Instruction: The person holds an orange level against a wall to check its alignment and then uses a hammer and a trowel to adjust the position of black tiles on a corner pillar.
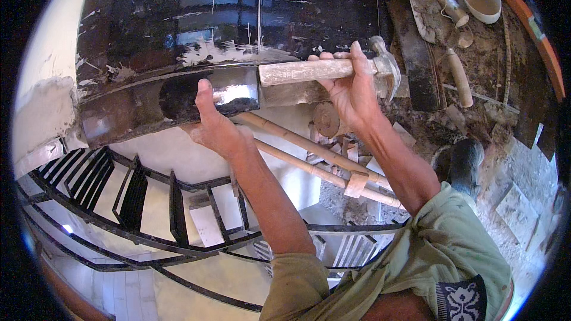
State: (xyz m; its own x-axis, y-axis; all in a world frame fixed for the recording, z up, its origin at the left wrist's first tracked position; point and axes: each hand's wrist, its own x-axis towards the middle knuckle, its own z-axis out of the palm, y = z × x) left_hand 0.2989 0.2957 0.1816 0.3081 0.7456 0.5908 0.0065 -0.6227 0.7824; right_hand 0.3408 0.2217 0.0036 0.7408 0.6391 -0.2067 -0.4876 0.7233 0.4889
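My left hand (221,129) grips the front edge of a narrow glossy black tile (172,98), thumb up against its face; the other fingers are hidden below the edge. My right hand (354,92) is closed around a hammer (306,72) close to its metal claw head. The pale, worn wooden handle points left, its butt end by the narrow tile's right end; whether it touches cannot be made out. Behind lie large glossy black tiles (220,12) with whitish smears and a light joint between them. Bare mortar (288,95) shows right of the narrow tile.
A trowel (421,15), a pale bowl (480,0) and a wooden-handled tool (459,77) lie on the dirty surface at right. Beyond the front edge is a drop with bamboo poles (315,153) and a black metal railing (146,241). A plastered wall (50,107) borders the left.
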